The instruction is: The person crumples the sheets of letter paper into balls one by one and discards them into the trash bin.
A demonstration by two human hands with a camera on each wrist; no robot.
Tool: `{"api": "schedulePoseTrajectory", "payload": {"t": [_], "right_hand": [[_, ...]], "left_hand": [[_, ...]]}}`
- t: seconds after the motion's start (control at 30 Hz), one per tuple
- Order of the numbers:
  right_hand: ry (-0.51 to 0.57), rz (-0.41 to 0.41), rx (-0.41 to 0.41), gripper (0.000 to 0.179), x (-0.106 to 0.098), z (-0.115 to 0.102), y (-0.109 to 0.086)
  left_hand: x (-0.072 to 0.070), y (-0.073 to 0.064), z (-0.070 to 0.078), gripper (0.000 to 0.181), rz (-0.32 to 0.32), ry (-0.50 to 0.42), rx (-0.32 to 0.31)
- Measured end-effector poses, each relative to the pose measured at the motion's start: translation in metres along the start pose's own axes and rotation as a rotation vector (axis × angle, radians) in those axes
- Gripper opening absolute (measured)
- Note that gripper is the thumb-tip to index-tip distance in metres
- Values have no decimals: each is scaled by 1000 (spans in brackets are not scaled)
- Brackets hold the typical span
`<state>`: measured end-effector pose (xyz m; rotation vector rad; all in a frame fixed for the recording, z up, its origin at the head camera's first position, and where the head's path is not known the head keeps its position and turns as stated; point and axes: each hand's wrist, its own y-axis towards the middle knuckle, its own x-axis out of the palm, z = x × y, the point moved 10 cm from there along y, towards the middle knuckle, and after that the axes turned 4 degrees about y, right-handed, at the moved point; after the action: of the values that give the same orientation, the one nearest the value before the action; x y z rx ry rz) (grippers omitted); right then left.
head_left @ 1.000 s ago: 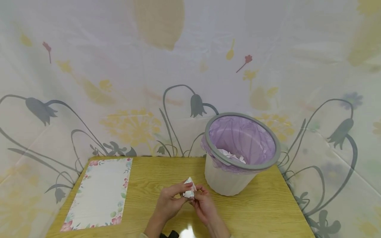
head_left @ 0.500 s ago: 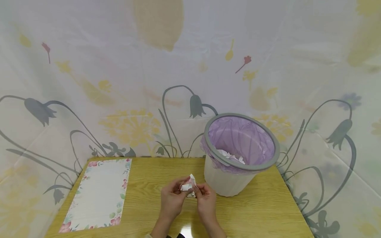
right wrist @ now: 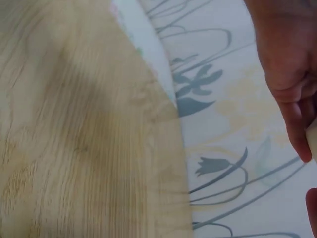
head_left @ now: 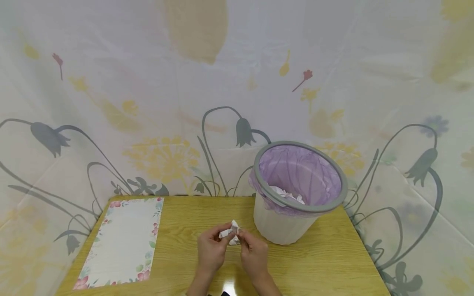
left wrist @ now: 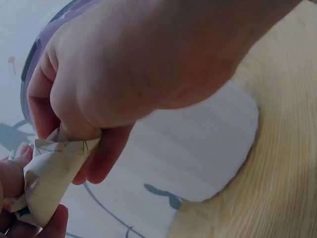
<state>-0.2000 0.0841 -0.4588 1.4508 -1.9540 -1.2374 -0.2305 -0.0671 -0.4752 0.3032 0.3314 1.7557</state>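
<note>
A small, creased piece of white paper (head_left: 224, 233) is held between both hands above the near middle of the table. My left hand (head_left: 212, 250) pinches its left side with thumb and fingers. On the other side my right hand (head_left: 254, 253) grips the paper's right edge, fingers bent inward. In the left wrist view the paper (left wrist: 49, 181) looks folded into a narrow roll-like shape with faint dotted lines, and the right hand (left wrist: 124, 69) covers its upper end. Only a sliver of it shows at the edge of the right wrist view.
A white bin (head_left: 281, 226) with a grey rim and purple liner (head_left: 300, 168) stands right of the hands, with crumpled white paper (head_left: 286, 194) inside. A flower-bordered sheet (head_left: 122, 242) lies on the left of the wooden table (head_left: 185, 222). Behind hangs a floral-printed cloth (head_left: 155, 102).
The paper has turned and changed shape between the hands, from a pointed form to a wider fold. Both hands have shifted their fingers over it; the bin and sheet have stayed put.
</note>
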Motion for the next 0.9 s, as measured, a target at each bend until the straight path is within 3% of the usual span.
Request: {"api": "schedulePoseTrajectory", "payload": {"t": [0.1, 0.17, 0.3, 0.43, 0.53, 0.67, 0.77, 0.9], "right_hand": [[16, -32, -44, 26, 3, -4, 1], [49, -82, -50, 27, 5, -5, 2], [156, -250, 7, 35, 7, -4, 5], [306, -374, 112, 52, 3, -3, 6], [378, -370, 103, 57, -2, -5, 11], [442, -294, -27, 52, -11, -16, 19], [451, -259, -102, 43, -15, -23, 23], [370, -227, -148, 32, -17, -29, 25]], "left_hand": [[-4, 2, -1, 20, 51, 56, -33], [-7, 4, -4, 19, 49, 69, -68], [-14, 7, -13, 18, 1, 54, -179], [-15, 6, -19, 23, -75, -74, -318], [-9, 4, -21, 28, -136, -205, -393], [-1, -1, -23, 33, -207, -309, -455], [1, -3, -22, 32, -221, -294, -465], [2, 0, -17, 30, -226, -238, -449]]}}
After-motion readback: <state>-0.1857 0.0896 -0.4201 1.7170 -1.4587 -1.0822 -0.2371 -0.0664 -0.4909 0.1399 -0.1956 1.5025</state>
